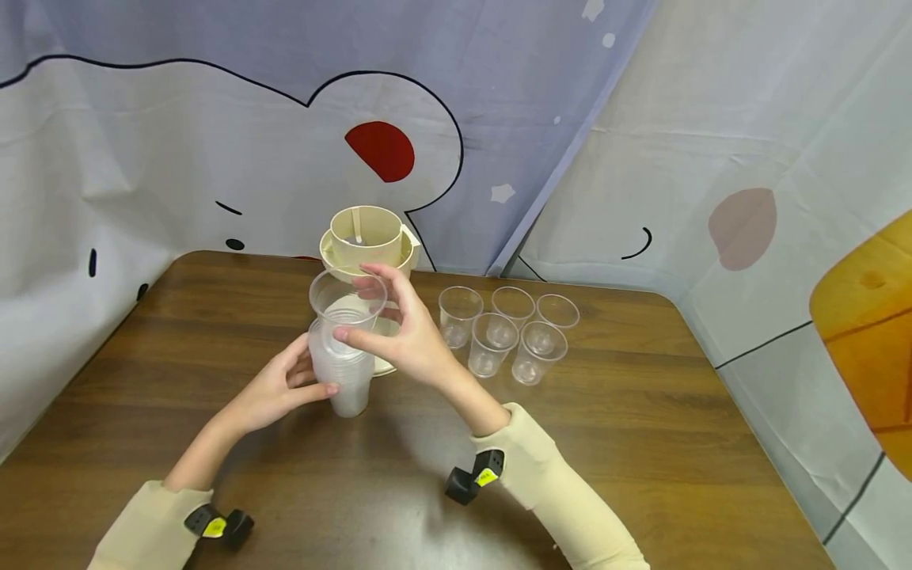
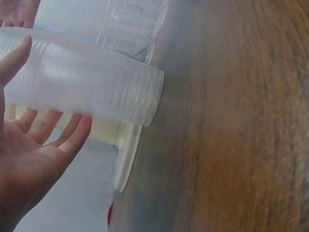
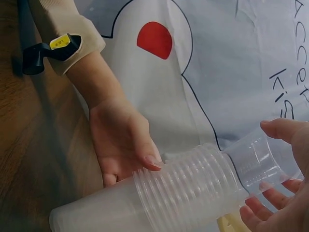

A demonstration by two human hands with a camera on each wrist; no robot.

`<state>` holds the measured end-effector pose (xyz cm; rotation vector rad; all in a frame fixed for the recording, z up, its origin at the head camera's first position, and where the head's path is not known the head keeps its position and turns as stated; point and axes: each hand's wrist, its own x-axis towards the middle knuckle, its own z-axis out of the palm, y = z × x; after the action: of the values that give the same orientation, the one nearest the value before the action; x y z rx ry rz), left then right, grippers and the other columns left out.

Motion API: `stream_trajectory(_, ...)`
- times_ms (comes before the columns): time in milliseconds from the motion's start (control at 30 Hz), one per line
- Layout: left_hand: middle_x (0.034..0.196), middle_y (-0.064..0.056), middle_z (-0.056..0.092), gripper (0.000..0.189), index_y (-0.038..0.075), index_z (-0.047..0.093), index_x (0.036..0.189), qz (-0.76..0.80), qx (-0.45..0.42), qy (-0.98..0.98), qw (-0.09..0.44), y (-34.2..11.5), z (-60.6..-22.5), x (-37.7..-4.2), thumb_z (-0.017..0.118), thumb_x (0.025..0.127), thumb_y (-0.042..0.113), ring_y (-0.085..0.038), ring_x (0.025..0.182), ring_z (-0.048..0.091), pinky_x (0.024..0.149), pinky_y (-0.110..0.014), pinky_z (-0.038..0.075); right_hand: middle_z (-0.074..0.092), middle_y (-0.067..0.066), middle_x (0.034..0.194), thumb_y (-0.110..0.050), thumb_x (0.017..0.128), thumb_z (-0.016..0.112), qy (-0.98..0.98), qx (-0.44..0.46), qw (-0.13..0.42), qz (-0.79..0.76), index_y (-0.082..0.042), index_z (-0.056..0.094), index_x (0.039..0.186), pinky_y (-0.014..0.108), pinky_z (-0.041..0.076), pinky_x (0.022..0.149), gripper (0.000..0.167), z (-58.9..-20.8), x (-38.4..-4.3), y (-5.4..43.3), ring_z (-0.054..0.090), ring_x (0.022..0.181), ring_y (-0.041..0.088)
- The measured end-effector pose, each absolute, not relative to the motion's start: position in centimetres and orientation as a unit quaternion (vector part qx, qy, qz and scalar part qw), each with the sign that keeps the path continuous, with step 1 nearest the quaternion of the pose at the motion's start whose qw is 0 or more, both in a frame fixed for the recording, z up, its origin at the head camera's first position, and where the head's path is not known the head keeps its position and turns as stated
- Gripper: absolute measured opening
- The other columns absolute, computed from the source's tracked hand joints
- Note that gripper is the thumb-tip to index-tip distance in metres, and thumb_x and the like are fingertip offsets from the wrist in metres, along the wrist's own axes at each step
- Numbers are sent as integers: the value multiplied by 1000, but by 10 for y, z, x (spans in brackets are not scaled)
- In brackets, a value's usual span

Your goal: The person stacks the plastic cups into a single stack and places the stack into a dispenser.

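A tall stack of clear plastic cups [image 1: 347, 380] stands upright over the table, its lower end close to the wood. My left hand [image 1: 281, 384] grips the stack from the left, with the thumb across the near side and the fingers behind, as the left wrist view also shows. At the top, one clear plastic cup [image 3: 256, 159] sticks partway out of the stack. My right hand [image 1: 409, 336] holds this cup between thumb and fingers, near its rim. In the right wrist view the ribbed rims of the stacked cups [image 3: 183, 186] lie below it.
Behind the stack stands a cream-coloured appliance [image 1: 366, 237] with a round open top, partly hidden by my hand and the cups. Several single clear cups [image 1: 493, 340] stand upright in two rows to its right on the wooden table [image 1: 641, 443]. A printed curtain [image 1: 285, 158] hangs behind.
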<state>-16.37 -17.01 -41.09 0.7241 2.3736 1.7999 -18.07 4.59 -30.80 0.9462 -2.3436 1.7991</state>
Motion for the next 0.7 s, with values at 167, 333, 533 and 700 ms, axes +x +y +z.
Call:
stream_trajectory(167,132,-25,47,73,-1,25,146,583,234,777,39,-170,-410,-163,69,87,4,6,107,55,89,-14,49,56,9,127,-11,78,77,-765,301,23,569,-10,41,139,29,47,97,71,-310,-182,46,51,119,16)
stream_trajectory(333,133,-25,47,72,-1,25,145,582,234,777,41,-170,-410,-164,68,87,4,6,108,55,89,-15,49,55,8,127,-12,78,77,-773,298,16,559,-11,43,140,29,47,97,71,-312,-182,46,52,117,17)
stream_trajectory(533,133,-25,47,72,0,26,145,582,233,778,37,-170,-410,-164,69,87,4,6,108,56,89,-15,50,54,13,129,-12,78,77,-770,301,11,562,-10,39,142,29,47,96,74,-316,-181,46,52,119,21)
stream_trajectory(700,134,-25,46,72,0,26,145,581,231,780,38,-170,-410,-163,69,87,4,6,108,55,89,-15,49,55,15,129,-10,79,76,-760,303,11,575,-9,37,141,29,47,96,74,-318,-181,45,52,119,24)
